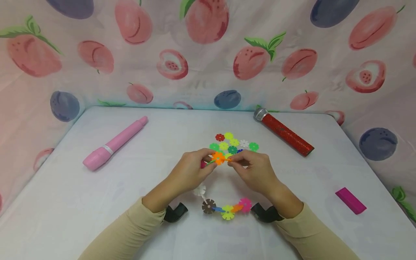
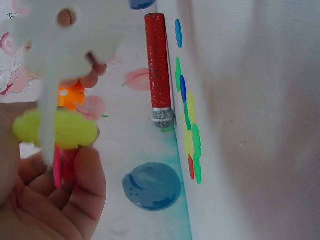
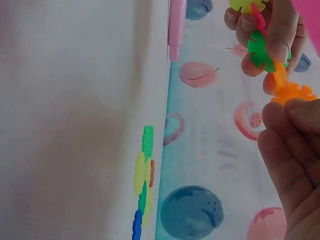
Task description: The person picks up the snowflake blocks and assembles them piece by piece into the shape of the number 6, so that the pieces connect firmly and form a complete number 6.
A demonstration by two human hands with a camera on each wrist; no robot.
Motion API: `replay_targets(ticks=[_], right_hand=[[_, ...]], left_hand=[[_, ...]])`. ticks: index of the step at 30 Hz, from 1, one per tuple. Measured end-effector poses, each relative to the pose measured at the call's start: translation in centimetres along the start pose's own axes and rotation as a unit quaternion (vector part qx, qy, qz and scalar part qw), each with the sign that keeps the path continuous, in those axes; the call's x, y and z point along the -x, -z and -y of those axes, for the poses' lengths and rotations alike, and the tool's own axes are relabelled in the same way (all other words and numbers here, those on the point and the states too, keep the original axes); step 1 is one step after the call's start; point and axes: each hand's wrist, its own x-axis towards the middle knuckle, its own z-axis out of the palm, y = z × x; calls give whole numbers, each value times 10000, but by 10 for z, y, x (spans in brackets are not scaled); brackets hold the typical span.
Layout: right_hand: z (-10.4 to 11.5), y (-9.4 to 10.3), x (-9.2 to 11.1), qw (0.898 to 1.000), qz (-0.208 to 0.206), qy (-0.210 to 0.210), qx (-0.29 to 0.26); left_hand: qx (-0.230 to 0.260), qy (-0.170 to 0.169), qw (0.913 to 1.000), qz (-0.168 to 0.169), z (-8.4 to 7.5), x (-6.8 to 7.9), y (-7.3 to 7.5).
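Head alone: seemingly brown disc [image 1: 206, 207]

Table [image 1: 65, 202], backed by a hanging cloth [image 1: 201, 86]. At the left, a wand [image 1: 118, 142] is laid slantwise; at the rear right, a microphone [image 1: 287, 133]. Toward the right edge, in front of the microphone, a block [image 1: 351, 200] is placed. Between wand and microphone, loose discs [image 1: 232, 149] are grouped. Before these, joined discs [image 1: 218, 154] are held between the left hand [image 1: 193, 169] and the right hand [image 1: 255, 169]. Nearer the front, between the wrists, a disc chain [image 1: 219, 209] is found.
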Motion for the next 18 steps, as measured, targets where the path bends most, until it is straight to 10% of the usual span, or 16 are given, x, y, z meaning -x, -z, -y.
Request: replay_targets(ticks=[9,18], right_hand=[[1,5,-3,9991,200,-368,-61],[2,13,-6,9839,-39,-1786,65]], left_hand=[[361,-78,9990,236,6,-2,4],[727,346,9914,-1030,13,-6,17]])
